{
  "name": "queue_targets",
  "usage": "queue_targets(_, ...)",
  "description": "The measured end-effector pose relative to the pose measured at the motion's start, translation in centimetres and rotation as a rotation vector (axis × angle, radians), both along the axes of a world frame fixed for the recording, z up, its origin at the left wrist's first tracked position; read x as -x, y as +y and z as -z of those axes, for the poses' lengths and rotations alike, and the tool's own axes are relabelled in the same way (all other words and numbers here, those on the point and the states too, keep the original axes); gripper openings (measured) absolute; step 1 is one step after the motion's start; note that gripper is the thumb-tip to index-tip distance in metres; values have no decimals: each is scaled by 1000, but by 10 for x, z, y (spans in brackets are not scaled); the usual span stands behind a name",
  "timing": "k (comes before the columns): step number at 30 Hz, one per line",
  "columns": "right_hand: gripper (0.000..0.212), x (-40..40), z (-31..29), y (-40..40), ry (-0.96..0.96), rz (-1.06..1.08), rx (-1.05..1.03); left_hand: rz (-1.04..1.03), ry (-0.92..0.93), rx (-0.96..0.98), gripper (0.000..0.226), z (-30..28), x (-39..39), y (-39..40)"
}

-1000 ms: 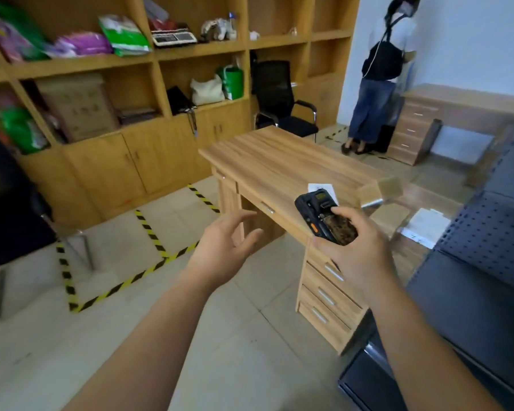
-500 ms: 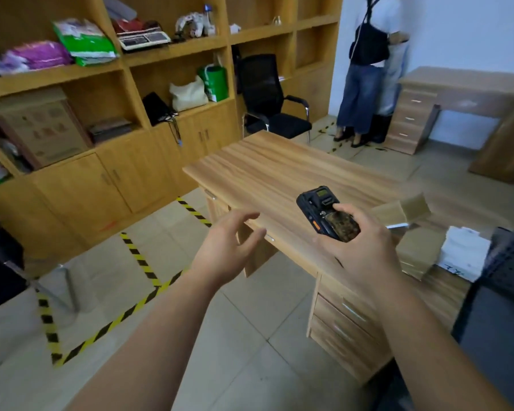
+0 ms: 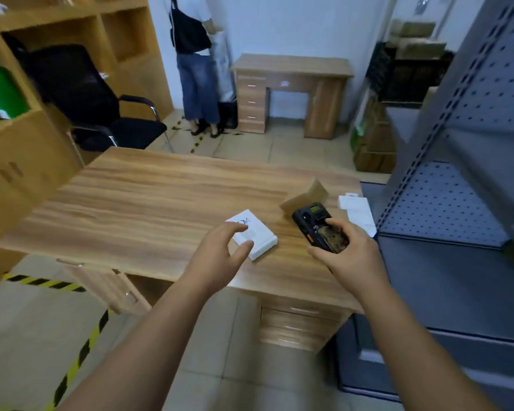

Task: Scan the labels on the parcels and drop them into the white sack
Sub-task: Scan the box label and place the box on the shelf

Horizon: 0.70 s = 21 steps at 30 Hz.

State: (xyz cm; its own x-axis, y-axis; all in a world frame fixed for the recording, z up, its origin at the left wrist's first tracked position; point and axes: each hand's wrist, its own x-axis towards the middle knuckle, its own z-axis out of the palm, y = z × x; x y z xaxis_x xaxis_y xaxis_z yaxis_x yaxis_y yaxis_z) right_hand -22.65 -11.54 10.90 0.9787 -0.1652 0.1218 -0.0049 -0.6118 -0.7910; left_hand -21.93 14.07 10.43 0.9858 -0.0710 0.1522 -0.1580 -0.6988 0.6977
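Wooden worktop (image 3: 131,203) holds a white parcel (image 3: 254,237) at 12 o'clock of the left hand (image 3: 220,256), whose grip is spread, empty. Right hand (image 3: 347,253) clutches the scanner (image 3: 319,226); a rushed grab could shove it off the edge.

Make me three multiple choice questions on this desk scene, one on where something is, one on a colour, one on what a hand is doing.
1. Where is the white parcel?
A. on the floor
B. on the wooden desk, under the left hand
C. on the grey shelving

2. What colour is the scanner?
A. black
B. white
C. green

3. What is the right hand doing?
A. hanging empty
B. pressing the desk
C. gripping the scanner

Answers: 1 B, it lies on the desktop near the front edge. 2 A, its casing is black. 3 C, its fingers wrap round the scanner.
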Motion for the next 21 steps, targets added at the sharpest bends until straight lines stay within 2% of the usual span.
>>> queue_targets(8, 64, 4, 34, 25, 117, 161, 34, 171, 62, -33, 36, 44, -49, 15)
queue_targets(12, 63, -12, 46, 26, 156, 183, 99, 178, 85, -45, 37, 67, -72, 12)
queue_targets(16, 64, -44, 61, 24, 178, 170, 45, 126, 146, -94, 40, 89, -108, 2)
queue_targets(18, 65, -67, 68, 23, 180, 157, 30, 96, 197, -157, 46, 102, -128, -5)
queue_targets(21, 66, -103, 73, 20, 198, 158, 33, 112, 262, -378, 58, 125, -159, -22)
